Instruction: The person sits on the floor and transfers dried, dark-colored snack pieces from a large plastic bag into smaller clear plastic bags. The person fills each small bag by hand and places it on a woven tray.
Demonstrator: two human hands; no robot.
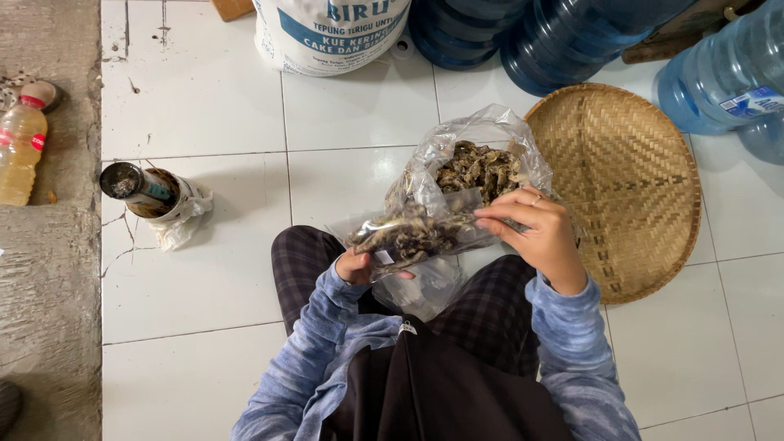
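We note the left hand [356, 266] gripping one end of a small clear packet [412, 235] of dark dried bits, held over the lap, while the right hand [535, 230] pinches its other end. Just behind it stands a big open plastic bag [469, 155] of the same stuff on the tiled floor [212, 269]. A round woven tray [625, 188] lies beside it; a small jar [140, 189] sits well apart on the left.
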